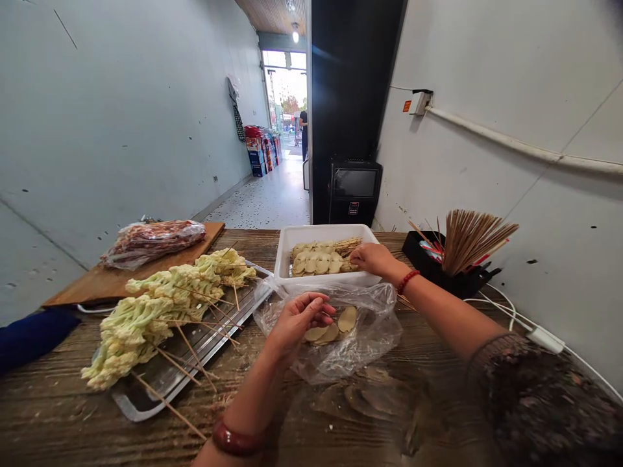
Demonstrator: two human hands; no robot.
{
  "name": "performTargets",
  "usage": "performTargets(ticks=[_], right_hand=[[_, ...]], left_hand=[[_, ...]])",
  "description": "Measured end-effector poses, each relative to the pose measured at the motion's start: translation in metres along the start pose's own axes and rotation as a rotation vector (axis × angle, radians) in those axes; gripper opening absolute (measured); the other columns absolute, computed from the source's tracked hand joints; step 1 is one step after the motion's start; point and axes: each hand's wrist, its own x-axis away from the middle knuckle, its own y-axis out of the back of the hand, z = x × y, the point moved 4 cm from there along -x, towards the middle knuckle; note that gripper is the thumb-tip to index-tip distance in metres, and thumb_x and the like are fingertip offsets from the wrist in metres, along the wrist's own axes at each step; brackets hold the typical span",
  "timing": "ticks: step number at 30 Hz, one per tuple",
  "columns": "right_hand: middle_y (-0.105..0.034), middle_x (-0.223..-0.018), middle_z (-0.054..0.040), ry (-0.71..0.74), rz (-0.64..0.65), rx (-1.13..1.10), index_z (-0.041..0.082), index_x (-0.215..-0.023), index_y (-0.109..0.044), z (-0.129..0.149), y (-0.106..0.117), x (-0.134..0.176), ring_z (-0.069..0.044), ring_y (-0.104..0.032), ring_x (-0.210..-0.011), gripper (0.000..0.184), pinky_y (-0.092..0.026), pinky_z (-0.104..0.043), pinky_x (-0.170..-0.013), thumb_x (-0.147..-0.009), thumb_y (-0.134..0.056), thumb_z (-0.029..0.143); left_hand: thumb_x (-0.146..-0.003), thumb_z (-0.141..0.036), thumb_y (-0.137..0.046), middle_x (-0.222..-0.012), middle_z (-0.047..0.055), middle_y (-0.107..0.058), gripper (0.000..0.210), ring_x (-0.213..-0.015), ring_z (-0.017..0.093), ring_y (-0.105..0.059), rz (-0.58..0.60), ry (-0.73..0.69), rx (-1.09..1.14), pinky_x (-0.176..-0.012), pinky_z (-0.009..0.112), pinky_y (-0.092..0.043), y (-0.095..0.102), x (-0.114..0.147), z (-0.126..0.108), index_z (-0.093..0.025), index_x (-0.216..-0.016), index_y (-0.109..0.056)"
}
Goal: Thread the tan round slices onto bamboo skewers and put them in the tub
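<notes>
My right hand [374, 258] reaches over the right side of a white plastic tub [327, 281], fingers pinched at the stick end of a skewer of potato slices [318, 263]. Rows of such skewers lie in the tub, sticks pointing right. Just in front of the tub is a clear plastic bag [374, 318], spread on the table with a few loose potato slices [347, 320] in it. Above these slices hovers my left hand [299, 319], its fingers loosely curled and apart, with nothing visible in them.
Skewered cauliflower [146, 318] lies on a metal tray [170, 387] at the left, sticks jutting over its edge. Behind it, a bagged reddish food [156, 241] rests on a wooden board [73, 285]. Bamboo sticks [474, 240] fill a black holder [457, 285] at right, near white cables [545, 338].
</notes>
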Motion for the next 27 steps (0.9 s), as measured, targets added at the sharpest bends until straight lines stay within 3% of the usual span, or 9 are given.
performTargets(ticks=[5,15,18,21,23,25,27], right_hand=[[-0.074,-0.106,-0.0070,-0.044,-0.009,0.058,0.022,-0.101,-0.076,0.001,0.003,0.007,-0.021,-0.066,-0.096,0.024,-0.043,-0.025,-0.074,-0.091,-0.054,0.020],[-0.075,-0.103,-0.0080,-0.072,0.005,0.057,0.022,-0.100,-0.077,0.001,-0.002,-0.004,-0.023,-0.065,-0.103,0.023,-0.046,-0.025,-0.083,-0.092,-0.056,0.025],[-0.073,-0.112,-0.0075,-0.064,-0.014,0.039,0.024,-0.110,-0.074,-0.005,0.004,-0.006,-0.024,-0.063,-0.110,0.027,-0.045,-0.027,-0.090,-0.095,-0.052,0.026],[-0.057,-0.139,-0.0107,-0.032,-0.043,0.017,0.020,-0.138,-0.054,-0.010,0.007,-0.009,-0.023,-0.050,-0.129,0.041,-0.037,-0.032,-0.106,-0.099,-0.043,0.027],[-0.039,-0.153,-0.0130,0.004,-0.022,0.000,0.015,-0.150,-0.037,-0.011,0.002,-0.013,-0.024,-0.037,-0.140,0.056,-0.029,-0.035,-0.113,-0.097,-0.049,0.031],[-0.028,-0.158,-0.0151,0.025,0.041,-0.017,0.014,-0.152,-0.031,-0.013,-0.010,-0.019,-0.028,-0.028,-0.145,0.072,-0.025,-0.039,-0.117,-0.090,-0.060,0.037],[-0.025,-0.159,-0.0168,0.020,0.114,-0.033,0.012,-0.151,-0.033,-0.017,-0.023,-0.027,-0.031,-0.025,-0.146,0.074,-0.022,-0.042,-0.118,-0.088,-0.061,0.039]], left_hand=[[-0.070,-0.045,-0.079,-0.080,0.008,-0.074,0.040,-0.063,0.012,-0.065,-0.018,0.011,-0.006,-0.066,0.025,-0.051,0.001,-0.001,0.000,-0.013,-0.091,-0.067],[-0.070,-0.046,-0.079,-0.082,0.010,-0.074,0.041,-0.065,0.014,-0.066,-0.022,0.015,-0.024,-0.065,0.025,-0.051,0.004,-0.002,-0.002,-0.013,-0.092,-0.068],[-0.067,-0.046,-0.080,-0.080,0.009,-0.074,0.043,-0.064,0.014,-0.066,-0.025,0.012,-0.018,-0.065,0.026,-0.052,0.002,-0.001,-0.005,-0.013,-0.091,-0.068],[-0.067,-0.045,-0.081,-0.080,0.009,-0.074,0.041,-0.063,0.014,-0.065,-0.025,0.010,-0.018,-0.066,0.026,-0.052,0.000,0.000,-0.006,-0.013,-0.089,-0.069],[-0.068,-0.045,-0.081,-0.080,0.009,-0.074,0.040,-0.063,0.014,-0.066,-0.026,0.008,-0.020,-0.066,0.026,-0.052,0.000,0.000,-0.006,-0.013,-0.089,-0.069],[-0.068,-0.045,-0.080,-0.080,0.010,-0.074,0.040,-0.064,0.015,-0.066,-0.028,0.007,-0.021,-0.065,0.026,-0.051,0.000,0.000,-0.006,-0.013,-0.089,-0.069],[-0.068,-0.045,-0.080,-0.081,0.010,-0.074,0.040,-0.065,0.015,-0.066,-0.027,0.007,-0.022,-0.065,0.025,-0.051,0.001,0.001,-0.007,-0.013,-0.090,-0.070]])
